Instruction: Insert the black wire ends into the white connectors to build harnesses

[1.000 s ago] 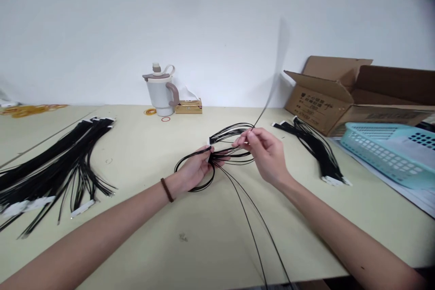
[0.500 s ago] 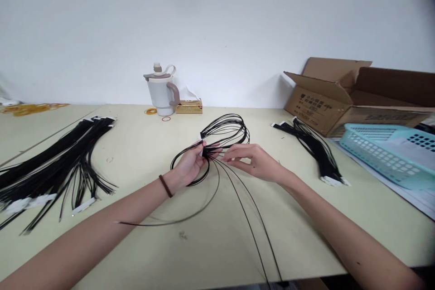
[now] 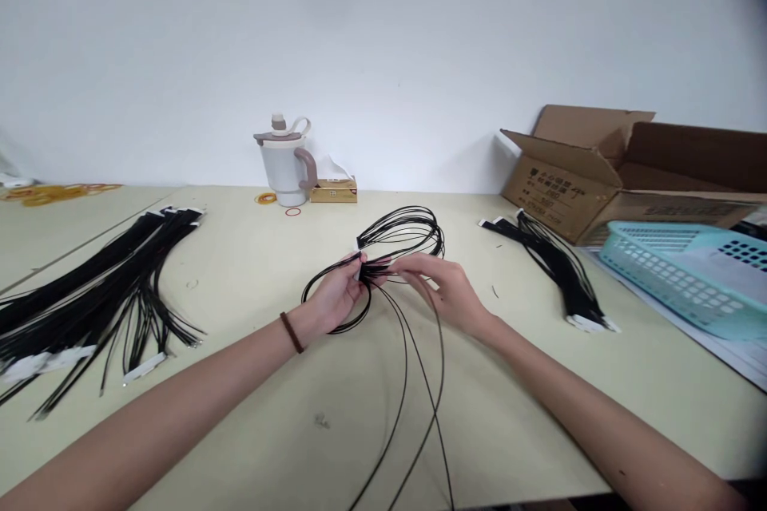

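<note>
A bundle of thin black cables [image 3: 400, 233] is looped over the middle of the table. My left hand [image 3: 336, 295] is closed on the bundle where the loops cross, pinching it between thumb and fingers. My right hand [image 3: 444, 287] sits just to the right, fingers closed on a few loose strands. Those long strands [image 3: 419, 383] trail down toward the table's front edge. A brown band is on my left wrist.
A large pile of black cables with white connectors [image 3: 89, 287] lies at the left. A smaller cable bunch [image 3: 551, 259] lies right of centre. An open cardboard box [image 3: 605, 176] and a teal basket [image 3: 683, 267] stand at the right. A white jug [image 3: 286, 161] stands at the back.
The right hand came down from pulling a strand up and now grips strands beside the left hand. A loose strand that had swung out to the left now hangs toward the front edge.
</note>
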{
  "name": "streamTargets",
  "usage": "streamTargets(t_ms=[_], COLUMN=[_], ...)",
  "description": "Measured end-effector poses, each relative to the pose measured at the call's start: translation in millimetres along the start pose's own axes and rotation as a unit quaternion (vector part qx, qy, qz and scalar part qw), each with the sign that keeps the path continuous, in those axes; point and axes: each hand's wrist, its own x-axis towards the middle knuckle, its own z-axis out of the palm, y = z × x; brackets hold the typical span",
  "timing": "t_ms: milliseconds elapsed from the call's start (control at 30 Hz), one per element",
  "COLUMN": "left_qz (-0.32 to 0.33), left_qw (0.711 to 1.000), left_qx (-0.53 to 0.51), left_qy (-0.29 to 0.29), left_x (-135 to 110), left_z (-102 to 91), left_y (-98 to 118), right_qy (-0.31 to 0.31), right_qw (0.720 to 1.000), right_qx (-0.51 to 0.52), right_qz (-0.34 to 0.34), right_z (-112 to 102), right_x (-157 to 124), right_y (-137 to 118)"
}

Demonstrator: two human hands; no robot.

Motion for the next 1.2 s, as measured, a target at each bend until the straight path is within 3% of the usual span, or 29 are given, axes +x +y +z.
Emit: streamTargets(t_ms=[100,200,300,400,500,633,800,1200], left_qz=[0.009,0.022,0.038,0.059,0.068,0.081,0.099,0.118], left_qw=[1.000,1.000,0.999,0.997,0.996,0.994,0.992,0.986], left_qx=[0.009,0.008,0.023,0.038,0.050,0.054,0.047,0.089], left_qy=[-0.004,-0.003,-0.015,-0.024,-0.030,-0.049,-0.059,-0.084], left_x=[-2,-3,-3,-3,-3,-2,-2,0], left_z=[1.2,2.1,1.7,0.8,0.3,-0.2,-0.6,-3.4], left_y=[-1,-2,-4,-6,-7,-8,-9,-11], right_qy=[0.103,0.237,0.353,0.405,0.319,0.181,0.149,0.123], right_qw=[0.982,0.939,0.911,0.909,0.929,0.930,0.917,0.924], right_qx=[0.126,0.210,0.167,-0.001,-0.185,-0.287,-0.337,-0.340], right_qz=[0.097,0.131,0.133,0.097,-0.017,-0.139,-0.150,-0.125], right_z=[-4,-14,-27,-33,-25,-3,8,10], right_x=[4,9,13,12,7,-1,-5,-5], right_y=[-7,-8,-4,-1,-5,-8,-4,-5])
